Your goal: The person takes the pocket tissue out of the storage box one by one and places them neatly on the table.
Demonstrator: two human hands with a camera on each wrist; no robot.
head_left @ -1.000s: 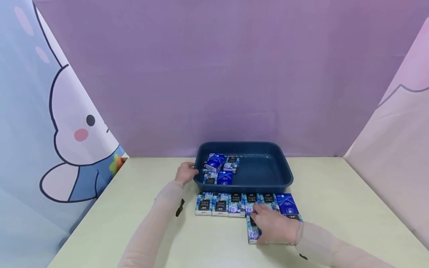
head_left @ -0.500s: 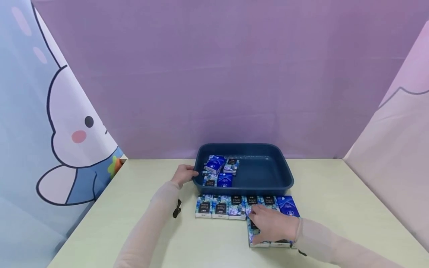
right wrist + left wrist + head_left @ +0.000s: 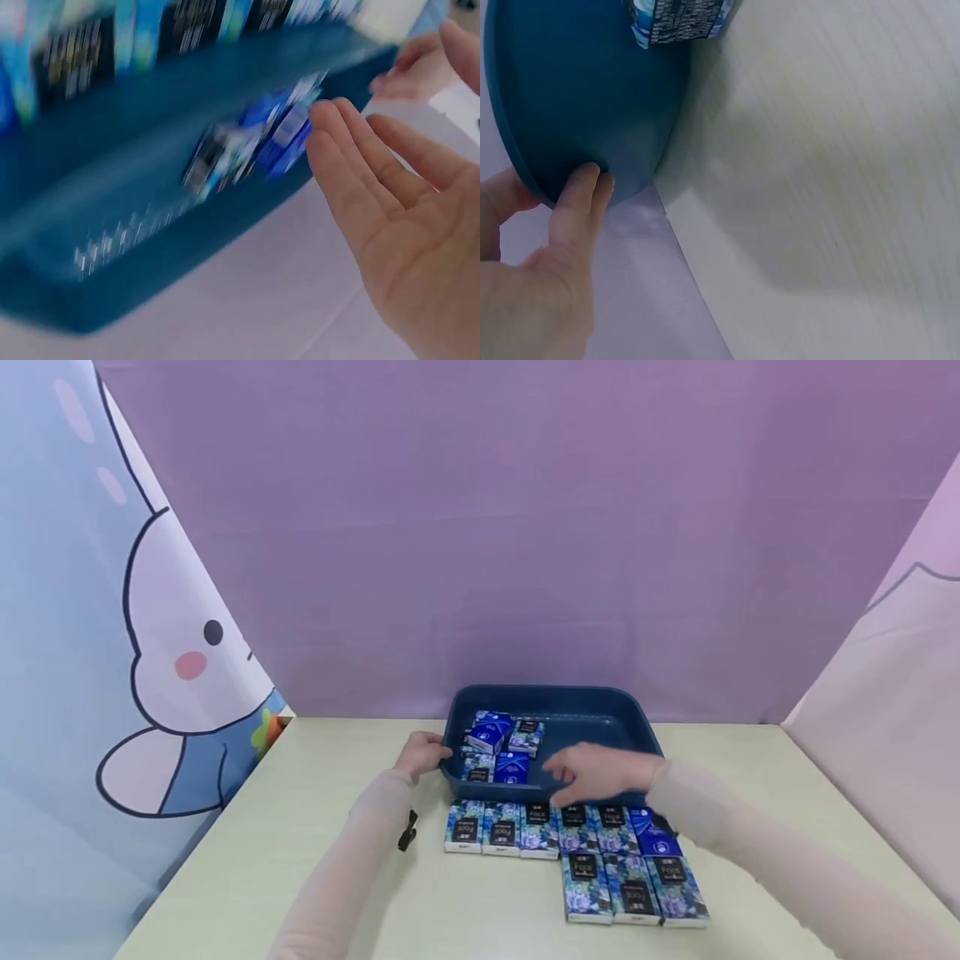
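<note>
My left hand (image 3: 422,754) pinches the left rim of a dark blue plastic tub (image 3: 558,700); in the left wrist view the thumb and fingers lie on opposite sides of that rim. Over the tub's front edge hovers my right hand (image 3: 600,771), holding nothing; its fingers (image 3: 356,161) look extended in the right wrist view. Several small tissue packs are in the tub's left part, including a tilted blue pack (image 3: 491,732) and a flowered pack (image 3: 527,737). In front of the tub lies a row of packs, flowered ones (image 3: 539,831) and one blue pack (image 3: 657,835) at its right end.
Nearer me, a shorter row of three flowered packs (image 3: 633,890) adjoins the long row's right half. The pale table (image 3: 360,893) ends at a purple backdrop (image 3: 540,543) close behind the tub. A printed cartoon sheet (image 3: 180,610) hangs at the left.
My right hand has lifted off the front packs and moved up to over the tub, uncovering the shorter row. My left hand stays at the tub's rim.
</note>
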